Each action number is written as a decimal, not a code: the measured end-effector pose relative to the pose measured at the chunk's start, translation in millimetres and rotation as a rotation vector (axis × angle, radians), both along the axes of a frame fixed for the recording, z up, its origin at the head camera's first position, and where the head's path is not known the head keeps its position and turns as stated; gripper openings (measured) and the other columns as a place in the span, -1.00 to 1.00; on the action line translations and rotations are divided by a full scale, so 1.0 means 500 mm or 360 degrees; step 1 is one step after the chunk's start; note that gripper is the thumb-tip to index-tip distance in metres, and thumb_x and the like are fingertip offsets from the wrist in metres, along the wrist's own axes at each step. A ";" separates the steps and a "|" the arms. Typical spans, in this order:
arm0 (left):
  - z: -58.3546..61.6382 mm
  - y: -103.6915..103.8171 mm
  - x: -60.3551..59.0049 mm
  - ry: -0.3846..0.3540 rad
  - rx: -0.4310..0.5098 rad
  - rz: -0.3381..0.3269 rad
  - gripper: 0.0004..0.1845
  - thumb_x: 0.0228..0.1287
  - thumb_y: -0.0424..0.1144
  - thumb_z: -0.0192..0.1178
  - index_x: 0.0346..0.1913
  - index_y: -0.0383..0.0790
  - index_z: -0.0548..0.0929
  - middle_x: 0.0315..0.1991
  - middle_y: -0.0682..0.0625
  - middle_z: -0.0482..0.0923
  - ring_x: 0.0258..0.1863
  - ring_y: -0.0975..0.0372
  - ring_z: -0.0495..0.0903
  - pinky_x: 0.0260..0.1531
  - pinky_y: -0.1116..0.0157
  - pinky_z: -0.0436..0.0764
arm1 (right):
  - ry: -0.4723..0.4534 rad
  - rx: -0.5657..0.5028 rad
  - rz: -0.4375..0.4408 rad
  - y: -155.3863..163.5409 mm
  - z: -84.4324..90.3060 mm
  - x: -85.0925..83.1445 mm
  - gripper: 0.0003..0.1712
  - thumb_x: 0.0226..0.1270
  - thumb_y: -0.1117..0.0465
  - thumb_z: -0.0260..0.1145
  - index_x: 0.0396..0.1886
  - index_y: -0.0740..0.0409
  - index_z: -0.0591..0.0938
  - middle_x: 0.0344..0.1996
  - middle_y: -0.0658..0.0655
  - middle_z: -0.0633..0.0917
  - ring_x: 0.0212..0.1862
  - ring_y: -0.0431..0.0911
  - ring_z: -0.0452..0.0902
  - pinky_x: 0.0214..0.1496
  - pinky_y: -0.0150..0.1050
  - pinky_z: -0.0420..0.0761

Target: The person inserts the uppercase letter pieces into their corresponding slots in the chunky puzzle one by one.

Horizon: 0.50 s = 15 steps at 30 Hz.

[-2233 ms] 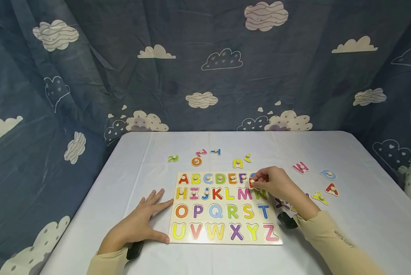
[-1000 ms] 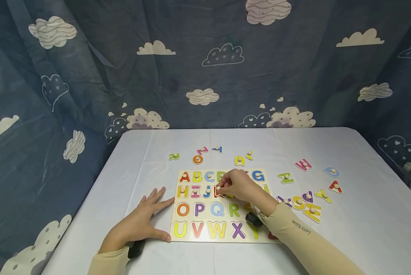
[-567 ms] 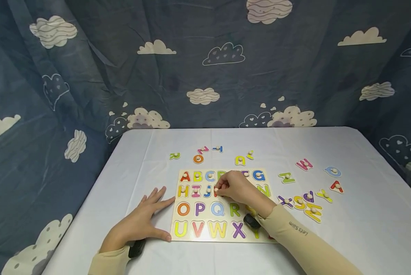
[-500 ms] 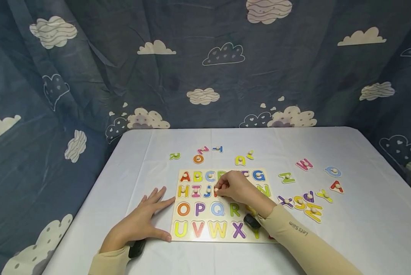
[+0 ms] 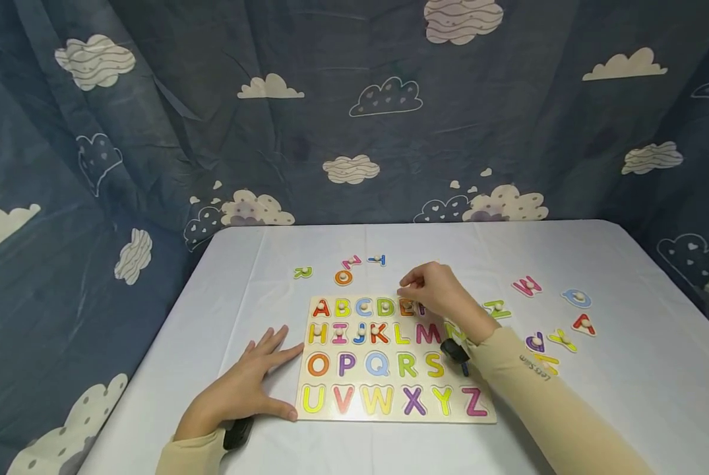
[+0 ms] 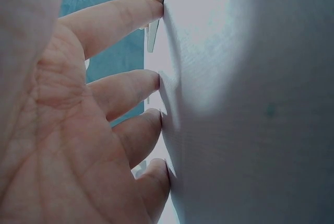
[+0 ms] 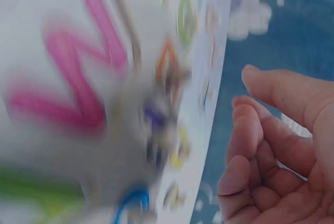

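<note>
A wooden alphabet puzzle board lies on the white table. Knobbed letters fill much of its two upper rows, among them a red K; the lower two rows show only printed letters. My left hand is spread flat on the cloth, its index finger and thumb touching the board's left edge; in the left wrist view the fingers look fairly straight. My right hand hovers over the board's far edge, near the E. In the right wrist view its fingers are loosely bent, with nothing between them and the thumb.
Beyond the board lie a green R, an orange O, a pink Z and a blue T. Several more letters, including a pink W and a blue Q, are scattered right. My right forearm hides some pieces.
My right hand carried the red K from the board's right side into its slot, let go, and then rose toward the far edge. The left hand has stayed at the board's left edge.
</note>
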<state>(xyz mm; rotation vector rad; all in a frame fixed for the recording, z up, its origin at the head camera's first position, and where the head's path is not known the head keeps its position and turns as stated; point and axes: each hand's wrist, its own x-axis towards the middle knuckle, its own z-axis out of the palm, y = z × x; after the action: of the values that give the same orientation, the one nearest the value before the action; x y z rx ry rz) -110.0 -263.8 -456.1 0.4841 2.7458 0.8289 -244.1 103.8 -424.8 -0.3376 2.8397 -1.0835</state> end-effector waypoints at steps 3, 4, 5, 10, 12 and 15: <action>-0.001 0.000 -0.003 -0.0006 0.0007 -0.0002 0.24 -0.31 0.26 0.75 0.58 0.01 0.49 0.76 -0.24 0.02 0.75 -0.28 -0.12 0.66 -0.40 -0.14 | 0.0004 0.0023 -0.0144 0.035 0.008 -0.036 -0.74 0.44 0.14 0.49 -0.09 0.28 0.82 -0.35 0.12 0.73 -0.28 -0.07 0.54 -0.27 -0.31 0.52; -0.002 0.000 -0.004 -0.0004 0.0007 -0.0002 0.24 -0.32 0.26 0.75 0.58 0.01 0.49 0.76 -0.24 0.02 0.75 -0.27 -0.12 0.66 -0.40 -0.14 | -0.0008 0.0016 -0.0185 0.045 0.011 -0.046 -0.71 0.45 0.13 0.48 -0.07 0.28 0.82 -0.32 0.15 0.73 -0.26 -0.05 0.55 -0.25 -0.29 0.54; -0.003 -0.001 -0.004 -0.0007 0.0012 -0.0002 0.24 -0.32 0.26 0.75 0.58 0.01 0.49 0.76 -0.23 0.02 0.75 -0.27 -0.12 0.66 -0.40 -0.15 | -0.0017 0.0013 -0.0225 0.055 0.011 -0.056 -0.70 0.45 0.11 0.48 -0.06 0.28 0.81 -0.30 0.17 0.74 -0.24 -0.03 0.56 -0.23 -0.29 0.55; -0.006 0.000 -0.005 -0.0022 0.0026 -0.0005 0.24 -0.31 0.26 0.75 0.59 0.02 0.49 0.76 -0.21 0.00 0.76 -0.27 -0.14 0.67 -0.40 -0.16 | -0.0093 -0.0016 -0.0382 0.092 0.000 -0.092 -0.65 0.46 0.08 0.46 -0.02 0.29 0.77 -0.23 0.19 0.74 -0.20 -0.02 0.56 -0.20 -0.27 0.55; -0.005 0.000 -0.005 -0.0028 0.0020 -0.0008 0.25 -0.30 0.28 0.74 0.59 0.03 0.48 0.77 -0.21 0.00 0.76 -0.26 -0.15 0.67 -0.40 -0.16 | -0.0127 -0.0010 -0.0416 0.100 -0.008 -0.102 -0.65 0.45 0.08 0.48 -0.03 0.29 0.76 -0.26 0.18 0.73 -0.22 -0.03 0.55 -0.23 -0.28 0.53; -0.002 -0.001 -0.004 -0.0027 0.0013 0.0000 0.25 -0.31 0.27 0.74 0.59 0.01 0.49 0.77 -0.22 0.00 0.76 -0.27 -0.14 0.66 -0.40 -0.16 | -0.0175 -0.0004 -0.0434 0.103 -0.020 -0.114 -0.65 0.44 0.08 0.48 -0.04 0.29 0.75 -0.28 0.16 0.71 -0.24 -0.04 0.55 -0.25 -0.30 0.53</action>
<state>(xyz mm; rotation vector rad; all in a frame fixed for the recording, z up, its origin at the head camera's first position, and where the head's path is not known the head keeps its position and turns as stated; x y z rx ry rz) -112.1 -264.2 -457.3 0.4764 2.7283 0.8410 -301.0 155.5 -434.6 0.1107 2.8426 -1.1098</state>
